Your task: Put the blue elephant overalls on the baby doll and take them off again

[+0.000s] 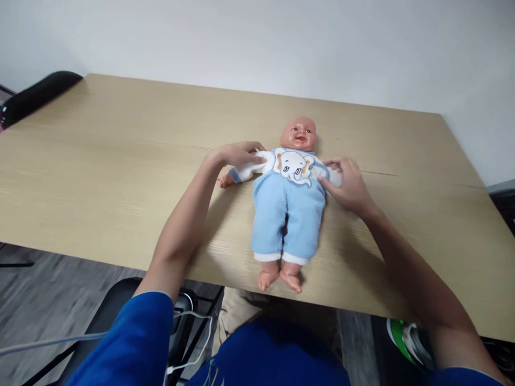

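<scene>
A baby doll (288,209) lies on its back on the wooden table, head away from me and bare feet near the front edge. It wears light blue fleece trousers and a white top with an elephant face on the chest. My left hand (243,154) has its thumb and fingers closed round the upper part of the white sleeve on the left. On the other side, my right hand (348,182) grips the doll's other sleeved arm, thumb by the chest; that arm's end is hidden behind my hand.
The pale wooden table (120,161) stands against a white wall (257,48). A black chair (44,96) shows at the far left corner. Below the front edge are a black seat (108,316), a white cable (52,342) and a green-and-white round object (402,338).
</scene>
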`<state>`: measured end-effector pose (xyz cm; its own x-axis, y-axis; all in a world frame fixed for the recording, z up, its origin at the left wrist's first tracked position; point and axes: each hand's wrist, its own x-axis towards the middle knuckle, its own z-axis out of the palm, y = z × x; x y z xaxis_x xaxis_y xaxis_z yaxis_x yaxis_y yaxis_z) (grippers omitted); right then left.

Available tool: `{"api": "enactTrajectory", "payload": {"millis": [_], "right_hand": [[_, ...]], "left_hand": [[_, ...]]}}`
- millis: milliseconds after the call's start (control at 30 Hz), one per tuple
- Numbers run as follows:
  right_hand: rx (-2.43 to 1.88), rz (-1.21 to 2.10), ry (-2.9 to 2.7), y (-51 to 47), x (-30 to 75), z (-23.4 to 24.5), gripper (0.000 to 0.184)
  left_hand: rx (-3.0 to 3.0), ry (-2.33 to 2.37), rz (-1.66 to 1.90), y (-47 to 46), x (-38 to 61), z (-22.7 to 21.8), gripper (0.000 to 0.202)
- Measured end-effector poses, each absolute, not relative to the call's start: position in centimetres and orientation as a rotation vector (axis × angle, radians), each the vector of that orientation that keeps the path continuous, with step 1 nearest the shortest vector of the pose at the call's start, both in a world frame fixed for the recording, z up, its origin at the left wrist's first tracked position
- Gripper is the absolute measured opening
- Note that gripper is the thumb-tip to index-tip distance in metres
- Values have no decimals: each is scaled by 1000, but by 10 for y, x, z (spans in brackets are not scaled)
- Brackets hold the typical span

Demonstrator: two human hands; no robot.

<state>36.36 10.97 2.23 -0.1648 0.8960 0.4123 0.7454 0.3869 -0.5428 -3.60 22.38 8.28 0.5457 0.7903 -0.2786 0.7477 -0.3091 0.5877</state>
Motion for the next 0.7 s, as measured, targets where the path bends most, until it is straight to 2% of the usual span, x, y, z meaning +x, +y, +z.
{"api": "enactTrajectory", "payload": {"millis": [133, 233, 300, 433, 600, 700], "right_hand": [[-1489, 128, -1990, 66, 411, -2, 70], [-1533, 204, -1945, 45, 439, -13, 76], [-1540, 305, -1876, 39, 448, -14, 75], [-1509, 482, -1677, 40, 449, -13, 70], [-1355, 558, -1396, 64, 443, -14, 103], [-1251, 628, -1338, 90, 433, -8, 107]], "left_hand": [[2271, 1413, 278, 209, -22, 90, 52], [2424, 1345, 668, 189, 16, 94, 41], [2503, 1154, 783, 181, 51, 92, 38], [2623, 976, 659, 179, 111, 74, 33], [2623, 1076, 549, 181, 129, 56, 31], [2589, 971, 643, 178, 124, 54, 31]]}}
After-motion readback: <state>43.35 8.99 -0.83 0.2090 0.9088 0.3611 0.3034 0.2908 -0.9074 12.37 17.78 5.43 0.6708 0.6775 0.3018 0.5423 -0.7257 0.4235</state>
